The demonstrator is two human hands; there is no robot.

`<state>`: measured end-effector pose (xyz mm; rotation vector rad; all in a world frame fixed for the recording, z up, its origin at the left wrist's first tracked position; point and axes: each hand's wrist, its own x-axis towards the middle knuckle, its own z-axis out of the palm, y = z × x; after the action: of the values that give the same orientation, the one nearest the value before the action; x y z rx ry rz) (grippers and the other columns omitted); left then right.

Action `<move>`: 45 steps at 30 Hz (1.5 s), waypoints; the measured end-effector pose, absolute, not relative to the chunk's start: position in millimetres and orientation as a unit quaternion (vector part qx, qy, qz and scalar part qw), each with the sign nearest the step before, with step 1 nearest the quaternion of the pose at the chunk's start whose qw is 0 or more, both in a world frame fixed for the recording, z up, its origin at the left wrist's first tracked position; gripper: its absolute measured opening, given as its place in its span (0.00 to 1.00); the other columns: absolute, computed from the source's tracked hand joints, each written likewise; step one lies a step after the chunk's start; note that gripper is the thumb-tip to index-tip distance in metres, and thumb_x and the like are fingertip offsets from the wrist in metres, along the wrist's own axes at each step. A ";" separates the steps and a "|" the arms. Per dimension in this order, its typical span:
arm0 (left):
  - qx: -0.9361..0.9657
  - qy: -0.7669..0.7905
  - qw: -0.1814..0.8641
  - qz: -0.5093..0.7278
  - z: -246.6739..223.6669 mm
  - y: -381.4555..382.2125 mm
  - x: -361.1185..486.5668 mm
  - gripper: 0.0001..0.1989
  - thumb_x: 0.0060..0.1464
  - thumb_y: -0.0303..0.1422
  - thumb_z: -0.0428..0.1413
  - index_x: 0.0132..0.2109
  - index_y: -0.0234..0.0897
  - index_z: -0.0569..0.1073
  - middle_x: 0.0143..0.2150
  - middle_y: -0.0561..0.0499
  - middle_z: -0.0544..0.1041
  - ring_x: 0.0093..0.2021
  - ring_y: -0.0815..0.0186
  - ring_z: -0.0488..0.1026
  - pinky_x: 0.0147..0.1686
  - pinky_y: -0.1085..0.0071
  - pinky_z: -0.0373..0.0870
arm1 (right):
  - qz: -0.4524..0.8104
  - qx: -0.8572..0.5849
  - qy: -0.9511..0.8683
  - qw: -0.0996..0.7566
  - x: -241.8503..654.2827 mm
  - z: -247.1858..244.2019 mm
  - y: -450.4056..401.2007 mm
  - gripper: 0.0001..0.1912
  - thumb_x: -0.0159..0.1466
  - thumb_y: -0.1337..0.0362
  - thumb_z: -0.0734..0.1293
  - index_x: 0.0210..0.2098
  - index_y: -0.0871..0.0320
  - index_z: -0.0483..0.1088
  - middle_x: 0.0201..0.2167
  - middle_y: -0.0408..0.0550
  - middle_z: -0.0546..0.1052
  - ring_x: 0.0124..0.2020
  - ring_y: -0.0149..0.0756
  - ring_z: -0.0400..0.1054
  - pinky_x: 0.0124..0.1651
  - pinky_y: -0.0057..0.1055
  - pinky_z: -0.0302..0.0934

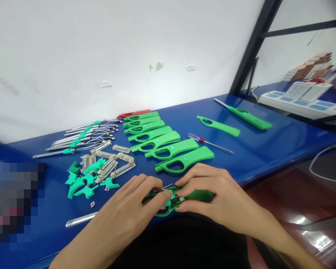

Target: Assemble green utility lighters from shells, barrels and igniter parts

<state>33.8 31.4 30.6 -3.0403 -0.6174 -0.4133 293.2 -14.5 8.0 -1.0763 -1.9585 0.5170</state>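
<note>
Both hands work on an open green lighter shell (198, 195) at the table's front edge. My left hand (134, 201) is closed on the shell's front part, its thumb and fingers over a teal piece (168, 203). My right hand (217, 188) grips the handle part, fingertips beside a small black part (176, 200) inside the shell. A silver metal tube (81, 219) sticks out to the left, partly behind my left forearm. Just behind the hands lies a row of green shells (184, 158). The fingers hide much of the shell's inside.
Teal triggers (86, 191), clear tanks (123, 169) and wired metal rods (54, 153) lie left on the blue table (224, 160). A screwdriver (210, 143), a green half shell (221, 127) and an assembled lighter (249, 118) lie right. A red shell (137, 113) is at the back.
</note>
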 end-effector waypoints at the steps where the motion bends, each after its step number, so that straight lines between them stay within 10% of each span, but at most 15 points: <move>1: -0.971 -0.198 0.007 -0.132 30.6 30.9 33.7 0.26 0.63 0.12 0.43 0.59 0.41 0.69 0.53 0.47 0.73 0.49 0.60 0.70 0.49 0.67 0.70 | 0.205 -0.427 -0.779 0.411 293.4 8.0 -14.8 0.07 0.63 0.61 0.81 0.38 0.53 0.84 0.41 0.42 0.86 0.44 0.34 0.80 0.48 0.27 0.71; 45: -0.946 -0.236 0.019 -0.223 9.9 21.0 24.4 0.29 0.67 0.14 0.44 0.67 0.41 0.72 0.60 0.44 0.80 0.57 0.61 0.79 0.60 0.63 0.78 | 0.226 -0.447 -0.776 0.383 281.5 13.2 -21.0 0.01 0.72 0.63 0.73 0.41 0.52 0.77 0.44 0.42 0.84 0.43 0.36 0.75 0.49 0.36 0.66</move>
<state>24.4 21.0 9.9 -2.9355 -0.7319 -0.6933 281.5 -21.0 13.2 -1.1397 -1.9780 0.5764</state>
